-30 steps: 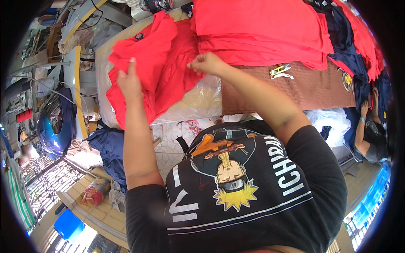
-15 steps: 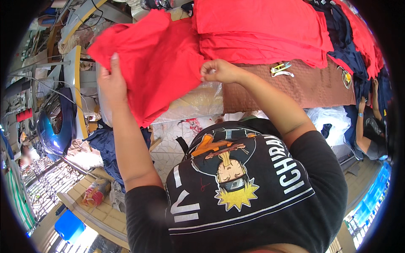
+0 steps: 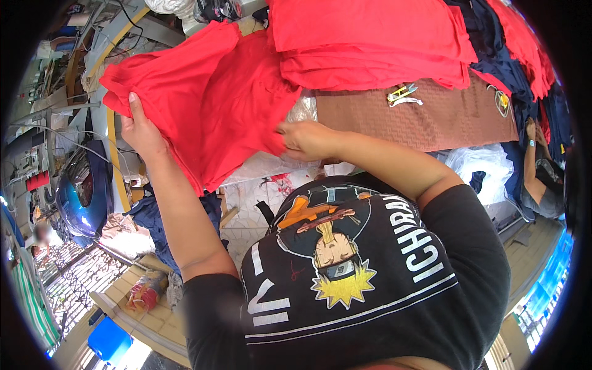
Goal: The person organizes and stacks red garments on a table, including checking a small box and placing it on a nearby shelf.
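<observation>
A piece of red fabric, perhaps a garment, is stretched between my two hands at the left end of the table. My left hand grips its left edge, the thumb on top and the fingers hidden beneath the cloth. At the lower right edge my right hand is closed on the same fabric, fingers pinched together. The cloth hangs in folds, its lower corner dropping past the table edge. Just right of it lies a thick stack of red fabric.
Yellow-handled thread snips lie on the brown table cover. Dark blue cloth is heaped at the right, where another person's arm reaches in. A clear plastic bag sits below the table's right end. Yellow-edged metal framing stands at left.
My left hand has moved left with the fabric's edge. My right hand has come lower and slightly left, and the cloth is spread wider. The view has shifted a little.
</observation>
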